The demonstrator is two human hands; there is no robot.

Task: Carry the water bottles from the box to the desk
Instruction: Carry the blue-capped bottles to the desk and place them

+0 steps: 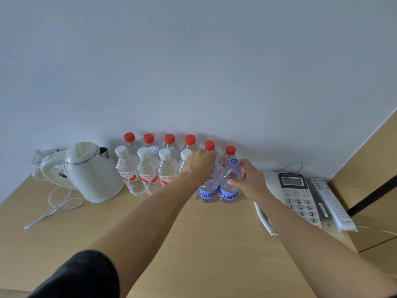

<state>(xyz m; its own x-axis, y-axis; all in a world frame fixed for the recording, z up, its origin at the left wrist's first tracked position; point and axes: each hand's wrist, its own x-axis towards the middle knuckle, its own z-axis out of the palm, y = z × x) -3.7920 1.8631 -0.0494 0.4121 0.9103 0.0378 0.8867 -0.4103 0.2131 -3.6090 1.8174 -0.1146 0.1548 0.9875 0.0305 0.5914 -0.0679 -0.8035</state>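
Currently I see both hands gripping two clear blue-labelled plastic water bottles upright on the light wooden tabletop (214,244): left hand (198,165) on left bottle (208,193), right hand (250,179) on right bottle (229,186).

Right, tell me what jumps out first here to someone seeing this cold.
Two hands meet mid-desk over a pair of blue-labelled bottles: the left hand covers the top of one, the right hand grips the other. Behind them, red-capped bottles line the wall, white-capped ones in front. A white kettle stands left, a desk phone right.

Both arms outstretched, left hand (198,164) curled, right hand (250,179) pinching
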